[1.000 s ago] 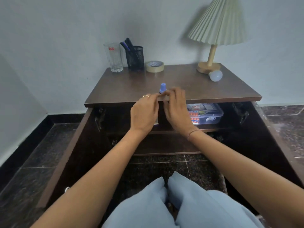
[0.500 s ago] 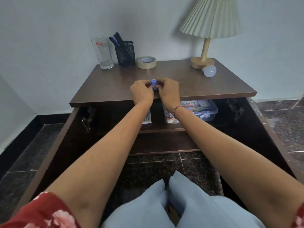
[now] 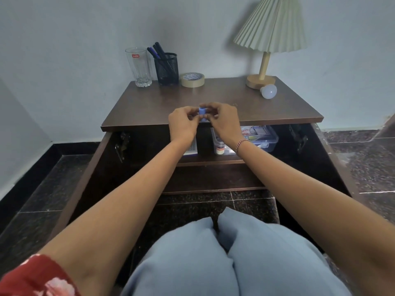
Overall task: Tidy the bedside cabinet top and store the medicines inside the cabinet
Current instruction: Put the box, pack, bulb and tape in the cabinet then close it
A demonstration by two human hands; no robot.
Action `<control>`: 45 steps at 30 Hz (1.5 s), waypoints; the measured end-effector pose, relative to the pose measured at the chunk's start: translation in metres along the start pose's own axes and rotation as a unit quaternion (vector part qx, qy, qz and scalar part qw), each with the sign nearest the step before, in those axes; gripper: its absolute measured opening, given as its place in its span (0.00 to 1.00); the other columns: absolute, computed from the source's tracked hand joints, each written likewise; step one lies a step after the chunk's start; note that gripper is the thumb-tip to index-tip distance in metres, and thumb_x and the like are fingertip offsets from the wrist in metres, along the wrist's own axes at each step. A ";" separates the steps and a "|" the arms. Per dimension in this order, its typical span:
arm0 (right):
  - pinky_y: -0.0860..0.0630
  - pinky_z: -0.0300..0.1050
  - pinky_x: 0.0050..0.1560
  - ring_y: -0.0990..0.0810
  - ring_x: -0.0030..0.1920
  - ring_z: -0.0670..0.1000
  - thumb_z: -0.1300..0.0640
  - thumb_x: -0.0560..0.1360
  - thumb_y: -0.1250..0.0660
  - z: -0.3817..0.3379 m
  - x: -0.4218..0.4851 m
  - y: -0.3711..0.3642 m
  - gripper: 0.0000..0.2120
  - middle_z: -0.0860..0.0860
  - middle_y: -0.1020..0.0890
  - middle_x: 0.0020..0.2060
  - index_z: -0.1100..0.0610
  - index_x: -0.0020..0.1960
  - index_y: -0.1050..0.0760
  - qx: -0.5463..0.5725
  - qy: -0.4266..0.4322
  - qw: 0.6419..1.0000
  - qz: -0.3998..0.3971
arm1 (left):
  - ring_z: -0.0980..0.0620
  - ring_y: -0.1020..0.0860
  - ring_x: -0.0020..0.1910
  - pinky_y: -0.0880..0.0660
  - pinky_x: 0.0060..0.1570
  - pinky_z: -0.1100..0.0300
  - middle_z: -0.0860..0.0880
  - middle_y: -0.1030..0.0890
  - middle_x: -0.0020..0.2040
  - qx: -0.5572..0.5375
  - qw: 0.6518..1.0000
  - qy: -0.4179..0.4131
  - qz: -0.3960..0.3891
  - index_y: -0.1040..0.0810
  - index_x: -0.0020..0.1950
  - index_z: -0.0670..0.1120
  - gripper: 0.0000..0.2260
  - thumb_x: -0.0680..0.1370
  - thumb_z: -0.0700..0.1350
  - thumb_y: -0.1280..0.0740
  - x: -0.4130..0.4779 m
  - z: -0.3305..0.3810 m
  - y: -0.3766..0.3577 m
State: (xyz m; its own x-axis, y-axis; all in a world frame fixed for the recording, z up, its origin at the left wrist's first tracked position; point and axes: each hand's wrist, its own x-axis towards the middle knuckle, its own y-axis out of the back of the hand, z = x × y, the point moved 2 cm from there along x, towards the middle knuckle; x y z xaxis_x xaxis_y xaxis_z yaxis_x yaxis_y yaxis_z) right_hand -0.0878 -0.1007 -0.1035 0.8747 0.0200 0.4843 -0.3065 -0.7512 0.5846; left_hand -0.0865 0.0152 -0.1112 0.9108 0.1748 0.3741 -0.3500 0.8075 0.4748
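— At the front edge of the cabinet top (image 3: 245, 107), what's held?
— Left hand (image 3: 183, 123) and right hand (image 3: 224, 122) both pinch a small blue bottle (image 3: 202, 113), likely tightening it.
— Next?
— Probably down into the clear box (image 3: 264, 139) on the shelf (image 3: 210, 162) inside.

Middle of cabinet top (image 3: 213, 97) is open to us. Glass (image 3: 139, 67), pen cup (image 3: 166, 69), tape roll (image 3: 192, 80) line back left; lamp (image 3: 260, 81), bulb (image 3: 268, 91) back right. Left door (image 3: 85, 180), right door (image 3: 335, 165) stand wide, shelf (image 3: 209, 161) reachable; clear box (image 3: 260, 137) fills its right. Our left hand (image 3: 183, 122) and right hand (image 3: 224, 120), pinching a blue-capped item (image 3: 202, 113), screen its centre.
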 end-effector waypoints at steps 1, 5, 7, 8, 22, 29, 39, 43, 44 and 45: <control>0.28 0.30 0.52 0.18 0.52 0.49 0.66 0.76 0.36 -0.002 -0.004 0.002 0.13 0.55 0.16 0.52 0.60 0.60 0.21 -0.003 0.006 1.000 -0.005 | 0.53 0.19 0.47 0.21 0.52 0.58 0.46 0.17 0.50 0.001 1.000 -0.006 -0.008 0.18 0.56 0.44 0.11 0.75 0.42 0.30 -0.004 0.001 0.004; 0.28 0.32 0.54 0.17 0.51 0.49 0.66 0.75 0.34 -0.009 -0.023 0.006 0.13 0.55 0.16 0.51 0.60 0.59 0.21 -0.012 0.024 0.999 -0.026 | 0.52 0.19 0.45 0.21 0.48 0.59 0.46 0.17 0.48 0.015 0.999 -0.025 -0.024 0.18 0.54 0.44 0.11 0.73 0.45 0.28 -0.022 -0.001 0.018; 0.28 0.31 0.53 0.17 0.50 0.49 0.67 0.75 0.34 -0.009 -0.030 0.006 0.13 0.55 0.15 0.49 0.60 0.58 0.21 -0.023 0.030 0.999 -0.036 | 0.52 0.19 0.45 0.22 0.47 0.60 0.46 0.16 0.47 0.019 0.999 -0.029 -0.029 0.17 0.53 0.43 0.11 0.72 0.45 0.27 -0.029 -0.005 0.020; 0.28 0.30 0.52 0.17 0.50 0.49 0.66 0.74 0.34 -0.008 -0.033 0.005 0.13 0.55 0.15 0.49 0.59 0.58 0.20 -0.028 0.028 0.998 -0.042 | 0.52 0.19 0.44 0.22 0.47 0.60 0.46 0.16 0.47 0.022 0.999 -0.028 -0.031 0.17 0.53 0.43 0.11 0.72 0.45 0.27 -0.033 -0.008 0.019; 0.26 0.37 0.55 0.19 0.53 0.51 0.61 0.75 0.32 0.040 -0.019 -0.033 0.13 0.56 0.17 0.53 0.61 0.59 0.21 -0.144 0.006 0.967 -0.210 | 0.60 0.22 0.40 0.28 0.40 0.71 0.51 0.17 0.43 0.040 0.995 0.059 -0.070 0.17 0.51 0.43 0.10 0.71 0.43 0.26 -0.029 -0.071 -0.040; 0.22 0.45 0.48 0.19 0.49 0.55 0.61 0.76 0.34 0.075 -0.012 -0.064 0.10 0.55 0.17 0.49 0.56 0.56 0.21 -0.276 0.043 0.939 -0.202 | 0.58 0.22 0.44 0.31 0.40 0.69 0.49 0.17 0.46 0.050 0.989 0.109 -0.085 0.17 0.48 0.44 0.06 0.72 0.40 0.27 -0.010 -0.109 -0.076; 0.29 0.49 0.59 0.21 0.54 0.55 0.57 0.78 0.38 0.095 0.011 -0.082 0.10 0.55 0.18 0.50 0.56 0.56 0.21 -0.350 0.080 0.915 -0.185 | 0.58 0.24 0.42 0.27 0.41 0.62 0.51 0.17 0.45 0.099 0.987 0.101 -0.071 0.18 0.50 0.49 0.06 0.73 0.45 0.29 0.010 -0.129 -0.101; 0.29 0.49 0.57 0.22 0.56 0.57 0.56 0.78 0.38 0.098 0.021 -0.087 0.11 0.56 0.19 0.53 0.57 0.58 0.23 -0.365 0.073 0.907 -0.196 | 0.50 0.19 0.44 0.32 0.38 0.60 0.48 0.17 0.41 0.208 0.975 0.062 -0.037 0.17 0.48 0.49 0.08 0.73 0.51 0.30 0.020 -0.124 -0.102; 0.29 0.49 0.57 0.22 0.57 0.57 0.57 0.78 0.38 0.098 0.023 -0.089 0.11 0.56 0.19 0.54 0.57 0.58 0.23 -0.365 0.069 0.907 -0.200 | 0.49 0.19 0.45 0.33 0.38 0.60 0.47 0.17 0.42 0.222 0.973 0.058 -0.032 0.17 0.47 0.48 0.08 0.74 0.51 0.31 0.022 -0.124 -0.103; 0.29 0.49 0.57 0.22 0.57 0.58 0.57 0.78 0.38 0.098 0.024 -0.091 0.11 0.57 0.19 0.54 0.58 0.57 0.22 -0.366 0.067 0.906 -0.202 | 0.48 0.20 0.46 0.33 0.37 0.60 0.46 0.17 0.43 0.233 0.970 0.059 -0.028 0.17 0.46 0.48 0.08 0.74 0.51 0.31 0.024 -0.125 -0.104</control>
State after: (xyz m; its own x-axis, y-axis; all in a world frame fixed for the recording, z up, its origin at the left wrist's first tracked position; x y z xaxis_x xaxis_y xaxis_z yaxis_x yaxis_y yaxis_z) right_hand -0.0018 -0.0966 -0.2087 0.9323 0.3131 0.1809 -0.1814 -0.0278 0.9830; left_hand -0.0011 0.0053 -0.2513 0.9405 0.2229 0.2563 -0.3348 0.4808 0.8104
